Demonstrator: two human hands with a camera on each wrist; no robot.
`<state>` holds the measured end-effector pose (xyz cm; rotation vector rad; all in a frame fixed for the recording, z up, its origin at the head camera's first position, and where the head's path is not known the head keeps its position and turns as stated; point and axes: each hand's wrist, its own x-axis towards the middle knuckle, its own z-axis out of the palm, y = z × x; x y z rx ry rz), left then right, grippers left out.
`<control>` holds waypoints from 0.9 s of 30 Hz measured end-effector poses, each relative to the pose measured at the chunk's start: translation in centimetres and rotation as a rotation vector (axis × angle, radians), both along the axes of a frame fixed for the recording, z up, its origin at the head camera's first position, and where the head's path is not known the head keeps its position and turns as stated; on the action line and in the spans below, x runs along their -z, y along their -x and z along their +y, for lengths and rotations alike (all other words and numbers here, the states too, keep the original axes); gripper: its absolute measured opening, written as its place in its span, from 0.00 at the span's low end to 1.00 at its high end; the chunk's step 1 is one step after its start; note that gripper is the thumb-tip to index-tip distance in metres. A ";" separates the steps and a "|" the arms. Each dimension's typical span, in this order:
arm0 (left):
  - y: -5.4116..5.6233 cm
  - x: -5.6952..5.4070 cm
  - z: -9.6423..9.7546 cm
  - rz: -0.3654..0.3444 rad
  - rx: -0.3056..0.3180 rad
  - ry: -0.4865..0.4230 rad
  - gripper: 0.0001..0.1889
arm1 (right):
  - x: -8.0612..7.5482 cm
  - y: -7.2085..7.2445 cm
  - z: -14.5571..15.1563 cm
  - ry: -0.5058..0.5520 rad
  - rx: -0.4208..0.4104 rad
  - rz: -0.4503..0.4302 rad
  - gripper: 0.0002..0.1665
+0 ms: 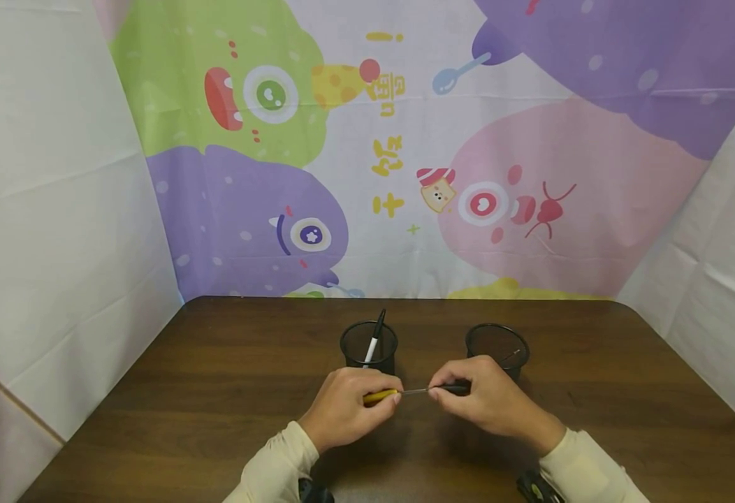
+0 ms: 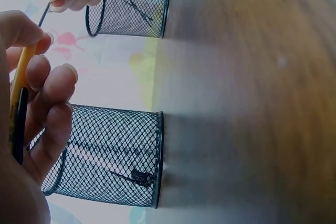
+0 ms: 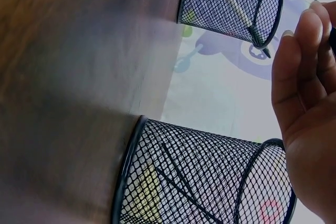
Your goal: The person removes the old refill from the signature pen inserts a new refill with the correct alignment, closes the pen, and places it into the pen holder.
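Note:
My left hand (image 1: 351, 405) holds a slim yellow pen-like barrel (image 2: 22, 69) between thumb and fingers; a black strip (image 2: 19, 124) lies along it. From its end a thin metal rod (image 1: 414, 391) runs across to my right hand (image 1: 490, 398). There the thumb and fingertips pinch a slim black piece (image 1: 457, 387) at the rod's other end. Both hands are raised above the table, in front of two black mesh cups. Whether rod, barrel and black piece are joined is hidden by the fingers.
The left mesh cup (image 1: 395, 362) holds a white pen (image 1: 372, 347) with a black end, leaning out past the rim. Thin dark sticks (image 3: 181, 182) lean inside the right mesh cup (image 1: 468, 342). Beneath is a brown wooden table (image 1: 216, 391); a cartoon-printed cloth (image 1: 399, 258) hangs behind it.

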<state>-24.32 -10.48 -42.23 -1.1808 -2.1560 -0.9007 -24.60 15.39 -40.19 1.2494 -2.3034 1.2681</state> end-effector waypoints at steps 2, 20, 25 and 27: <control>0.0 0.0 0.0 -0.010 0.000 -0.002 0.05 | 0.0 0.0 0.0 0.004 0.007 0.003 0.09; -0.1 -0.1 -0.3 -0.042 -0.049 0.029 0.05 | -0.6 0.1 0.7 -0.003 0.052 -0.010 0.09; -0.1 -0.1 -0.3 -0.035 -0.054 0.028 0.05 | -0.9 0.1 0.9 -0.004 0.074 -0.010 0.08; 0.0 -0.1 -0.3 -0.028 -0.049 0.024 0.05 | -1.0 0.1 0.9 -0.005 0.074 -0.013 0.09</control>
